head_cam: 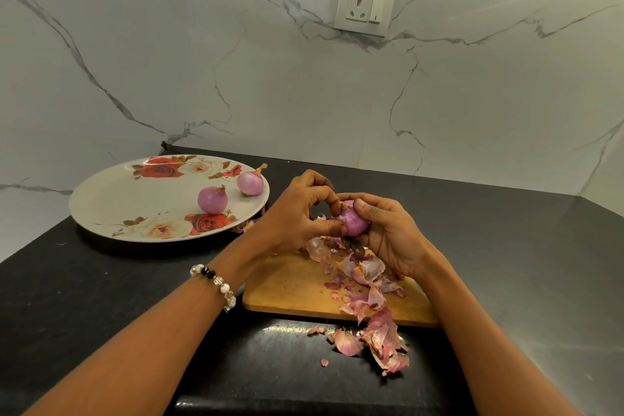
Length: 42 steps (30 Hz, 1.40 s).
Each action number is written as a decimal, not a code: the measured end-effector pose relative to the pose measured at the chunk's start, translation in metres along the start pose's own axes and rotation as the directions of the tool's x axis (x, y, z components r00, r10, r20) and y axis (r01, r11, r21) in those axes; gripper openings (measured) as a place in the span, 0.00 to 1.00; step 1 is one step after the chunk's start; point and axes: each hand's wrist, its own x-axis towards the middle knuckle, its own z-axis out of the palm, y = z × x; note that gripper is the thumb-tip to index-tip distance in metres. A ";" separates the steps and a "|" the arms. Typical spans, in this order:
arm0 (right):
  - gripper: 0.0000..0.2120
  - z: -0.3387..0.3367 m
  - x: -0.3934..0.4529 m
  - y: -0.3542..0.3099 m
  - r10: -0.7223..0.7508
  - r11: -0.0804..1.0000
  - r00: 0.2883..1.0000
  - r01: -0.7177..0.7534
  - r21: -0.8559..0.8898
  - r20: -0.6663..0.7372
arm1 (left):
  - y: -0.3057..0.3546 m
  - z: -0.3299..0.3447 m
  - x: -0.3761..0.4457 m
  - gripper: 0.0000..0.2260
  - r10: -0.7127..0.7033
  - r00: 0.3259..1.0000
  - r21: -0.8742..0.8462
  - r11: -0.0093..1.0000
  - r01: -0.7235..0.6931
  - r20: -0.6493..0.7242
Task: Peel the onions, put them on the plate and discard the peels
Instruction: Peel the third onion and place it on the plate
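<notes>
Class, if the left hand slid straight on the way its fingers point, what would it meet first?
Probably only the onion that the left hand already grips, with the right hand just behind it.

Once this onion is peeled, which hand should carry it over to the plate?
Left, probably. The left hand already grips the onion and lies nearer the plate, which sits to its left. The right hand would have to cross over it.

A purple onion (351, 222) is seen above an orange-brown board (290, 287) strewn with pink peels (381, 338). Red and white roses are printed on the cream plate (111, 199); the counter (67, 297) is black.
</notes>
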 end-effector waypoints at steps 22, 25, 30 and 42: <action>0.13 -0.005 0.004 0.006 -0.137 0.899 0.990 0.109 -0.425 -0.036 | 0.013 0.007 -0.005 0.07 -0.242 0.969 -0.081 0.968 0.238 -0.046; 0.18 -0.006 0.004 0.008 -0.205 0.843 0.979 0.168 -0.511 -0.015 | 0.015 0.005 -0.005 0.06 -0.258 0.966 -0.093 0.963 0.254 -0.028; 0.18 -0.009 0.006 0.010 -0.331 0.737 0.943 0.277 -0.616 0.029 | 0.015 0.008 -0.005 0.06 -0.281 0.958 -0.114 0.955 0.274 -0.055; 0.15 -0.012 0.010 0.017 -0.443 0.547 0.896 0.290 -0.785 0.022 | 0.012 0.021 -0.003 0.05 -0.274 0.934 -0.103 0.961 0.256 -0.231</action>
